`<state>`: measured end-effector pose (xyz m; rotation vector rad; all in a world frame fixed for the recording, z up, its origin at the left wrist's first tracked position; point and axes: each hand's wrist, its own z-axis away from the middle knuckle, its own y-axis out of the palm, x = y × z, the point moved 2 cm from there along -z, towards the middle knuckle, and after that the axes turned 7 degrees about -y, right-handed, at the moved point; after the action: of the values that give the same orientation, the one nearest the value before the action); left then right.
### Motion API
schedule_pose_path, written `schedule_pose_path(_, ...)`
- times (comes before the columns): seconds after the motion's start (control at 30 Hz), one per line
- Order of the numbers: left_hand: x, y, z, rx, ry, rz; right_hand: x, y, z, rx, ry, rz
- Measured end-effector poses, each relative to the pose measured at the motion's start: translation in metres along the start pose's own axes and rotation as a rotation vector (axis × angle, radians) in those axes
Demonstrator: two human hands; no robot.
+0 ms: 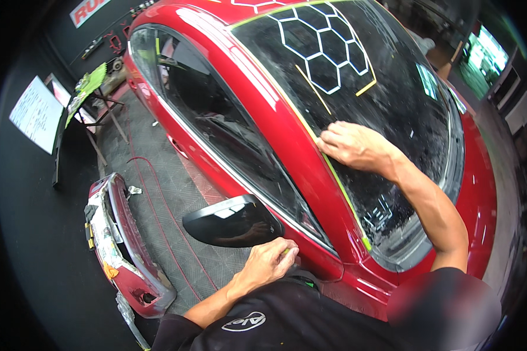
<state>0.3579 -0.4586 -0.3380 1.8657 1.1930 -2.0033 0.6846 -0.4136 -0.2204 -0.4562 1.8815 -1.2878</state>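
My right hand [360, 147] is bent over the windshield's edge, its fingers closed and pressed at a strip of yellow-green masking tape [341, 186]. That strip follows the border between the red pillar [275, 123] and the dark, dusty windshield [386, 134]. Beside the black side mirror [234, 222], my left hand [268, 262] is closed. A small yellow-green bit, like masking tape, shows between its fingers. White hexagon outlines [308, 55] mark the upper glass, with thin yellowish tape strips [366, 88] near them. The undersides of both hands are hidden.
A loose red bumper [137, 286], partly covered, lies on the grey tiled floor [158, 216] at the left. A red hose [158, 210] trails past it. Farther back are a stand [102, 102] with green material and a white written sheet [36, 114]. The mirror juts out from the door.
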Motion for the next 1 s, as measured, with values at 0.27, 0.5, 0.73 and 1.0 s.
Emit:
schedule_pose_path(0.27,0.010,0.000,0.006,-0.005,-0.022,-0.015,0.002,-0.007,-0.004,0.051,-0.062,0.038)
schedule_pose_path(0.5,-0.001,0.019,-0.001,0.029,0.026,-0.013,0.004,-0.008,-0.003,0.018,-0.077,0.063)
schedule_pose_path(0.73,-0.002,0.028,0.003,0.012,0.077,-0.032,0.010,0.004,0.005,-0.189,-0.037,0.097)
schedule_pose_path(1.0,0.000,0.032,0.010,0.009,0.045,-0.099,0.006,0.010,0.009,-0.125,-0.005,0.052)
